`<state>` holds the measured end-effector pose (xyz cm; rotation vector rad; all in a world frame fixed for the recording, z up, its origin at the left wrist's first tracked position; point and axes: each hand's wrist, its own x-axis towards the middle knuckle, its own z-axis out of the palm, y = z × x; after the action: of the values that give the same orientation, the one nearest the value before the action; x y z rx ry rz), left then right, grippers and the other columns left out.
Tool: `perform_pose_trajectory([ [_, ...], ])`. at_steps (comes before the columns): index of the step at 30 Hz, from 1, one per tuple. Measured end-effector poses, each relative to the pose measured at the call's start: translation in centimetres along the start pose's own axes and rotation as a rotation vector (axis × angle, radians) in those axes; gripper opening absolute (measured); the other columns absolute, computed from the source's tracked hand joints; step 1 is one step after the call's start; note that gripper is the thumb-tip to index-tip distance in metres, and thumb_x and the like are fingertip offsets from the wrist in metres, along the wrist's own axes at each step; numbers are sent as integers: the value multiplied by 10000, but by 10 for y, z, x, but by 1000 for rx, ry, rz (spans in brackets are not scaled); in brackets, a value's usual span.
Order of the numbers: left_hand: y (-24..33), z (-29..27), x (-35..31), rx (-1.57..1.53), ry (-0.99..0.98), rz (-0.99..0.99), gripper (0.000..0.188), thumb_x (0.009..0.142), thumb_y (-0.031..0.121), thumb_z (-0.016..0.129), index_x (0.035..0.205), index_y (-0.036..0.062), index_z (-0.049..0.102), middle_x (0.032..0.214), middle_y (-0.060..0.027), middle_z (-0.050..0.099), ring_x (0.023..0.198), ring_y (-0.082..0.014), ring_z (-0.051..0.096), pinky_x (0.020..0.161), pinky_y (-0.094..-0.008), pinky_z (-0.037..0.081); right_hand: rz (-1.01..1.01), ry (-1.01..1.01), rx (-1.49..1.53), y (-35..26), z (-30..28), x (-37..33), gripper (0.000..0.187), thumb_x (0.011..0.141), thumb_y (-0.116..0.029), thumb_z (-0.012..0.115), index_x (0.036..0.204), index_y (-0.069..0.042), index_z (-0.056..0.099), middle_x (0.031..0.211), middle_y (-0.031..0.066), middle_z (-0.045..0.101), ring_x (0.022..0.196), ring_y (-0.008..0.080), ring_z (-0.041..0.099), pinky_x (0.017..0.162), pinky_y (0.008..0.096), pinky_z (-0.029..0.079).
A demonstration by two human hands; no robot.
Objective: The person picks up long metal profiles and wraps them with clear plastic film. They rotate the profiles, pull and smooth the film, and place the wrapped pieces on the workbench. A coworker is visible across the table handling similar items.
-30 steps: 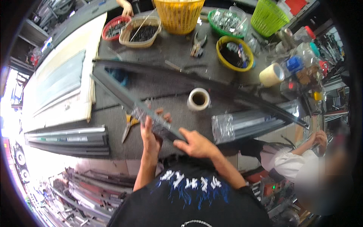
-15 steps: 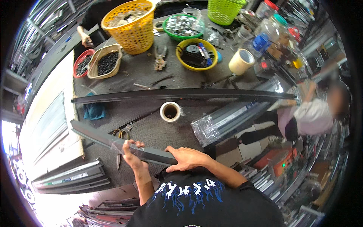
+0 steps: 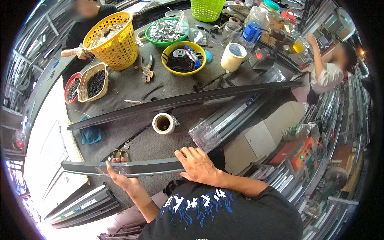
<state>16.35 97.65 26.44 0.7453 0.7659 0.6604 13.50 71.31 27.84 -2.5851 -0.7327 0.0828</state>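
A dark grey metal profile bar (image 3: 152,166) lies nearly level across my front, held in both hands. My left hand (image 3: 122,178) grips it from below, fingers curled up round the far side, where clear plastic film (image 3: 105,169) wraps the bar. My right hand (image 3: 200,166) is closed over its right end. Just beyond the bar, yellow-handled scissors (image 3: 119,155) lie on the dark table, partly hidden. A roll of clear film (image 3: 171,125) stands on end farther off. Behind it a long black profile (image 3: 180,99) spans the table.
Across the table's back stand a yellow basket (image 3: 129,45), a green bowl (image 3: 152,38), a yellow bowl (image 3: 165,66) and a tape roll (image 3: 229,60). Pliers (image 3: 147,69) lie between them. Wrapped profiles (image 3: 224,122) lie at right. One person (image 3: 326,76) is at right, another (image 3: 74,38) far left.
The bar has swung from slanting to nearly level, and both hands keep hold of it. My view has shifted; a person now shows at far left, and the one at right has an arm raised.
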Motion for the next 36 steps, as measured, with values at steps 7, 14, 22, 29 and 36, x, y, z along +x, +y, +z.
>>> perform_pose_trajectory([
  [7,17,8,0,134,-179,59,709,1032,662,375,1294,10,471,942,-137,620,807,-253,683,703,-398,629,-57,-9,120,18,9,-9,608,963,-590,570,1083,6,579,863,178,654,773,356,703,680,441,576],
  [14,-8,21,9,313,33,257,721,1035,684,347,1280,19,485,884,-122,554,687,-221,610,554,-360,547,105,-21,20,15,16,-24,703,978,-692,446,912,-7,588,808,195,673,744,346,712,648,428,577],
  [22,-12,-6,21,325,-163,-5,654,1021,649,457,1248,40,531,974,-138,630,851,-255,653,792,-404,566,192,-156,158,15,5,-28,670,968,-640,547,782,2,596,689,205,683,663,365,714,596,457,563],
  [29,-20,-36,35,298,-247,-119,348,1001,286,690,1199,23,576,1002,-127,719,880,-223,711,787,-359,582,258,-344,424,39,-10,-35,496,968,-507,633,1037,-19,681,1000,248,722,959,387,719,840,461,552],
  [36,-17,-37,20,40,-311,-71,613,1046,571,472,1347,37,496,1123,-162,677,1016,-292,687,918,-471,570,579,-243,1074,88,-23,-84,406,905,-303,738,1136,30,703,942,73,727,855,151,672,804,315,544],
])
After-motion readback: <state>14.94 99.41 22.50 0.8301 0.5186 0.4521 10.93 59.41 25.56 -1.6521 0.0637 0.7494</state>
